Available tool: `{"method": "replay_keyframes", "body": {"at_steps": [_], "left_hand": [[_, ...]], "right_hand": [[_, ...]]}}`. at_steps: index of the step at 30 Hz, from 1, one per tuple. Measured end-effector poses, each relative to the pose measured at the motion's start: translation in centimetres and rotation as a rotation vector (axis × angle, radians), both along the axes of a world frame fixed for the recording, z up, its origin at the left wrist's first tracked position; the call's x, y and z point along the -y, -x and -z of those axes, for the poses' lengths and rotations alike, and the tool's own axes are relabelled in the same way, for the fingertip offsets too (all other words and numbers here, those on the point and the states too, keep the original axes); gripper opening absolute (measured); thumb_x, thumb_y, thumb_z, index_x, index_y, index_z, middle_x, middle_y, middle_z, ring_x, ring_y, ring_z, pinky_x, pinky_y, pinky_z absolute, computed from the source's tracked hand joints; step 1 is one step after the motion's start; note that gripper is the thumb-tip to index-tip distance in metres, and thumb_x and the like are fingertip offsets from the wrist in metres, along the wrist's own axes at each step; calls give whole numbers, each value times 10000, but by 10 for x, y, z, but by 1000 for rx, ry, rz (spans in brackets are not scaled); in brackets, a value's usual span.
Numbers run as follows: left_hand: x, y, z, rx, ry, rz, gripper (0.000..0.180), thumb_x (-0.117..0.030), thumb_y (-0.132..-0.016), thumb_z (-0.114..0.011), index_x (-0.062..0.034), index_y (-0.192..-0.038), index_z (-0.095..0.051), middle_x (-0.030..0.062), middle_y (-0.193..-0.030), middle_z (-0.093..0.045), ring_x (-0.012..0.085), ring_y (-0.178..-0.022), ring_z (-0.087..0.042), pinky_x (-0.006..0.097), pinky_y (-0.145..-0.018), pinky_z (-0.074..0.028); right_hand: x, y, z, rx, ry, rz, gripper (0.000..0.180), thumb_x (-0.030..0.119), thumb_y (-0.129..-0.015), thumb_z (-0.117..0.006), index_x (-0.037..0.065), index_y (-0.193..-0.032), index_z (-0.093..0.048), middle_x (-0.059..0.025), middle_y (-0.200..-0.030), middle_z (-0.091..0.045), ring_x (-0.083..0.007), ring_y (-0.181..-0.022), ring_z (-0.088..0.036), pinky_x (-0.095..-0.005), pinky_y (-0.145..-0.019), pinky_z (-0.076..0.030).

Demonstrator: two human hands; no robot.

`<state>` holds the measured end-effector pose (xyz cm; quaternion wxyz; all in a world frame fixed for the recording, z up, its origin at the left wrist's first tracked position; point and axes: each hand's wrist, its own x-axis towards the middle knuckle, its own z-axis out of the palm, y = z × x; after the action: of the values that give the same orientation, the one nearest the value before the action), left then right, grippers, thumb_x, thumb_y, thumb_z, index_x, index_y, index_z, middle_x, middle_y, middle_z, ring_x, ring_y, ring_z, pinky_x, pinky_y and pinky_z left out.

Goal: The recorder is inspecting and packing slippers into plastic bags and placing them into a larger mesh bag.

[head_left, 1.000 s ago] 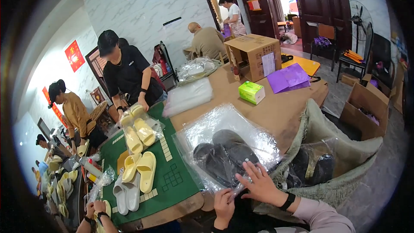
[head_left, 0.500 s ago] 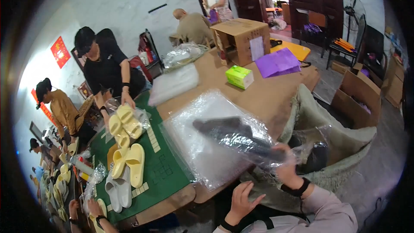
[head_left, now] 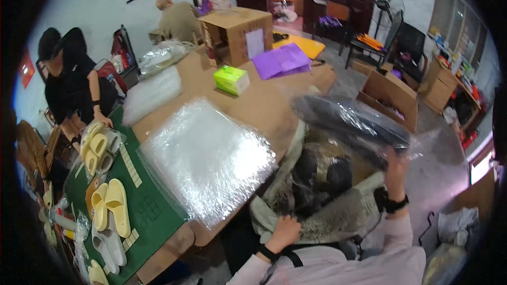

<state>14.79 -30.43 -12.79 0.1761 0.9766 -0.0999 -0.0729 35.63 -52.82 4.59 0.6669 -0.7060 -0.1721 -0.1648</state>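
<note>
Fingers closed on one end, the right hand (head_left: 397, 171) should lower the bagged dark slippers (head_left: 353, 121), spread leftward from its grip above the sack (head_left: 338, 218), gently, while the left hand (head_left: 285, 234), fingers curled at the rim, hold unclear, steadies it.

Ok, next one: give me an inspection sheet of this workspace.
Surface: brown table with a green mat at left; a stack of clear flat plastic bags lies on it.
Job's things: dark slippers in a clear plastic bag, blurred, held above an open pale woven sack; more dark bagged slippers inside it.
Clutter: yellow slippers, grey slippers, bright green box, flat purple bag, open brown cardboard carton.
Hands: right hand grips the held bag's right end; left hand touches the sack's near rim, grip unclear.
Cables: none identifiable for certain.
Surroundings: co-worker in black at left; standing fan and chairs behind.
</note>
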Motion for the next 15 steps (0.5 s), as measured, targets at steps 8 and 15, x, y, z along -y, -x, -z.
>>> {"method": "replay_keyframes", "body": {"at_steps": [8, 15], "left_hand": [[11, 5, -56, -266, 378, 219, 441, -43, -804, -493, -1, -1242, -509, 183, -824, -615, 365, -764, -587, 479, -660, -461], [27, 7, -37, -10, 388, 230, 465, -43, -789, -502, -29, -1254, -495, 160, -874, -604, 353, -797, -592, 451, -667, -471]], "right_hand": [[32, -3, -22, -235, 79, -250, 416, 70, -856, -595, -20, -1241, -462, -66, -1017, -606, -154, -885, -583, -298, -735, -501], [-22, -22, -24, -272, 1220, -748, 501, 381, -843, -659, -20, -1121, -543, -186, -907, -653, -255, -773, -623, -366, -727, -485]]}}
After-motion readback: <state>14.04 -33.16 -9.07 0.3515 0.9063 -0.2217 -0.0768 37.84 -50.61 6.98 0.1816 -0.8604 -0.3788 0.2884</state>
